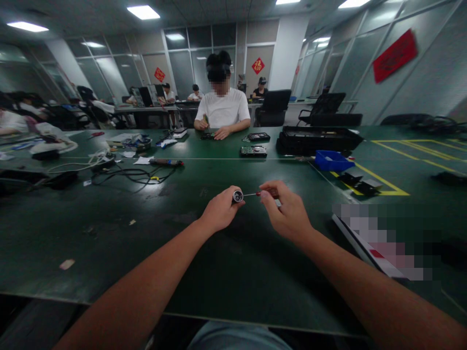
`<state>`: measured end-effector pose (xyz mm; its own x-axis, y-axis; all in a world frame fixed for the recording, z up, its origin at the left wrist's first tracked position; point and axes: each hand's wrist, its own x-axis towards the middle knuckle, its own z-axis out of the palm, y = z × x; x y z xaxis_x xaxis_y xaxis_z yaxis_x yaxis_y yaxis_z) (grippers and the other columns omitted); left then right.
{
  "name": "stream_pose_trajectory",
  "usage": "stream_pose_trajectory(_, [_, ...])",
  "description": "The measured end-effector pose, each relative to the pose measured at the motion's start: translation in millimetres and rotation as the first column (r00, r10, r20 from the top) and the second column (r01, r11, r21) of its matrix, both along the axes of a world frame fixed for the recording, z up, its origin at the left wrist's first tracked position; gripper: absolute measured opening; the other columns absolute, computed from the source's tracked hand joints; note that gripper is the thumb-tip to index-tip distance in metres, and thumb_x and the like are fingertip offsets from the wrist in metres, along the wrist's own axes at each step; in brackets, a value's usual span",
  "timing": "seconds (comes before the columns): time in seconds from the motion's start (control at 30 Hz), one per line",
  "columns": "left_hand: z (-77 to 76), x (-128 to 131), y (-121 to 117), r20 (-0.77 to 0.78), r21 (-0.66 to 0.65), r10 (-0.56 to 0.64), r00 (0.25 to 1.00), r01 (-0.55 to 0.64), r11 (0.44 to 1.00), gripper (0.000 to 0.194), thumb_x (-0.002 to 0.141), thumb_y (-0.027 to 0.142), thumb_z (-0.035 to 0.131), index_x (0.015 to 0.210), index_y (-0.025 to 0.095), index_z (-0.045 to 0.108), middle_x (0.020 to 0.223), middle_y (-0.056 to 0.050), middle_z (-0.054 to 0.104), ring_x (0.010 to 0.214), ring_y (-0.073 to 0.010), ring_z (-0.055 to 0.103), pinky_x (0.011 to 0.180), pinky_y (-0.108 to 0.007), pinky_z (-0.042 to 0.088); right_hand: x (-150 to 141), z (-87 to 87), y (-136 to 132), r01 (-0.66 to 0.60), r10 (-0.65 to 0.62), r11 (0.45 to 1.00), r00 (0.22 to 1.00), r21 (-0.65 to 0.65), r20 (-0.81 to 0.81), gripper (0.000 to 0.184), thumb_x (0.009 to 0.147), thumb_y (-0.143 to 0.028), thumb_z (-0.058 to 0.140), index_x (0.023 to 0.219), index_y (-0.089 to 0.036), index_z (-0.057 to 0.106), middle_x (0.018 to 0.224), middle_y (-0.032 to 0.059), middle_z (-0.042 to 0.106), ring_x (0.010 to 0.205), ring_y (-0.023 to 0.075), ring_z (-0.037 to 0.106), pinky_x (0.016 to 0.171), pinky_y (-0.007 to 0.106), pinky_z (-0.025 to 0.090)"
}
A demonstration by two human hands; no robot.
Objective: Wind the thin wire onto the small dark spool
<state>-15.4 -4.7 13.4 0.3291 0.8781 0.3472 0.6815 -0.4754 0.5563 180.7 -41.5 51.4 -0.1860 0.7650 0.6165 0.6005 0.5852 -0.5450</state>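
My left hand (pixel 221 210) is closed around a small dark cylindrical part (pixel 238 196) with a bright metal ring at its end, which faces me. In my right hand (pixel 286 209) is a screwdriver (pixel 258 194) with a red handle, gripped between thumb and fingers. Its thin metal shaft points left and reaches the side of the cylindrical part; whether the tip touches a screw is too small to tell. Both hands are held above the green table (pixel 204 272), near its middle. Much of the cylindrical part is hidden by my left fingers.
Across the table a person (pixel 222 107) in a white shirt works on a small device. Hard drives (pixel 253 151), a black case (pixel 317 141) and a blue bin (pixel 333 160) stand beyond my hands. Black cables (pixel 127 177) lie left; a pale flat box (pixel 368 248) lies right.
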Motion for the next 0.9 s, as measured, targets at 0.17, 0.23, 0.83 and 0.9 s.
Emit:
stream_pose_trajectory(0.17, [0.3, 0.9, -0.3, -0.013, -0.016, 0.002, 1.0, -0.003, 1.0, 0.019, 0.091, 0.033, 0.056, 0.108, 0.024, 0.054, 0.1, -0.004, 0.065, 0.088, -0.0207, 0.062, 0.078, -0.033, 0.046, 0.2, 1.3, -1.3, 0.044, -0.044, 0.999, 0.999, -0.007, -0.018, 0.021, 0.097, -0.036, 0.048, 0.103, -0.023, 0.063, 0.084, 0.0042, 0.071, 0.071, 0.019, 0.066, 0.065, 0.033, 0.047])
stream_pose_trajectory(0.23, [0.7, 1.0, -0.6, -0.01, -0.019, 0.015, 1.0, -0.015, 1.0, 0.019, 0.091, 0.033, 0.056, 0.108, 0.024, 0.054, 0.1, -0.004, 0.065, 0.087, -0.021, 0.062, 0.077, -0.033, 0.046, -1.2, -0.6, -0.6, 0.026, -0.034, 0.998, 0.99, -0.057, -0.139, 0.024, 0.096, -0.036, 0.051, 0.113, -0.022, 0.06, 0.088, 0.0053, 0.072, 0.077, 0.0206, 0.068, 0.068, 0.035, 0.049])
stream_pose_trajectory(0.83, [4.8, 2.4, -3.4, 0.035, -0.018, -0.018, 0.999, 0.018, 1.0, 0.02, 0.092, 0.033, 0.056, 0.109, 0.023, 0.053, 0.099, -0.003, 0.064, 0.087, -0.0201, 0.06, 0.076, -0.033, 0.044, 3.5, -15.1, 27.7, -0.188, -0.036, 0.954, 0.703, -0.234, -0.711, 0.024, 0.091, -0.045, 0.059, 0.093, -0.021, 0.061, 0.085, 0.0021, 0.065, 0.073, 0.0153, 0.064, 0.073, 0.034, 0.055])
stream_pose_trajectory(0.9, [3.8, 2.5, -3.1, 0.041, -0.011, -0.02, 0.999, 0.02, 1.0, 0.02, 0.092, 0.032, 0.056, 0.109, 0.023, 0.053, 0.099, -0.003, 0.064, 0.087, -0.0201, 0.06, 0.076, -0.033, 0.044, 2.4, -16.2, 26.2, -0.167, -0.019, 0.96, 0.762, -0.225, -0.647, 0.025, 0.092, -0.045, 0.058, 0.094, -0.021, 0.062, 0.084, 0.0024, 0.065, 0.074, 0.0158, 0.065, 0.073, 0.034, 0.054])
